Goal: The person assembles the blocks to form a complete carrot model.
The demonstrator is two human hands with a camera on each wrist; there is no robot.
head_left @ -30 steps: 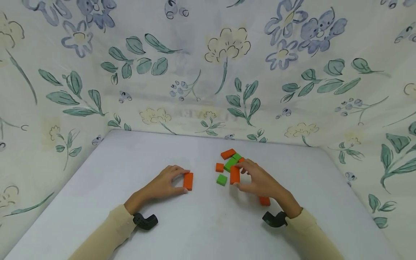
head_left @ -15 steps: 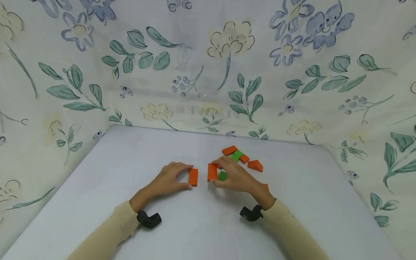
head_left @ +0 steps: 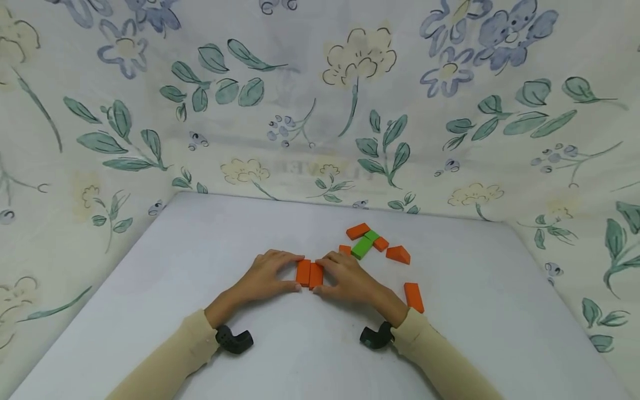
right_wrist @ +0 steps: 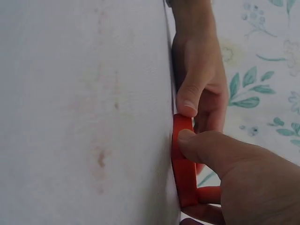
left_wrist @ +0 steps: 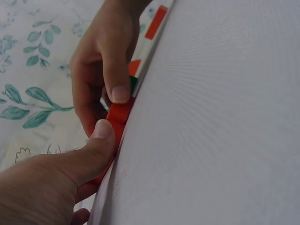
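Observation:
Two orange rectangular blocks lie side by side on the white table, their long sides touching or nearly so. My left hand pinches the left orange block at its near and far ends, between thumb and fingers. In the same manner my right hand pinches the right orange block. In the left wrist view my left thumb presses the near end of an orange block row. From the right wrist view, the right thumb rests on the orange blocks' near face. Fingers behind the blocks are partly hidden.
Behind my right hand lie a green rectangular block, a small green block, an orange bar, a short orange block and a partly hidden orange block. Further right are an orange trapezoid and another orange bar. Floral cloth surrounds the table.
My right hand has carried its orange block leftward and set it against the block in my left hand. The left hand has stayed nearly in place, gripping its block.

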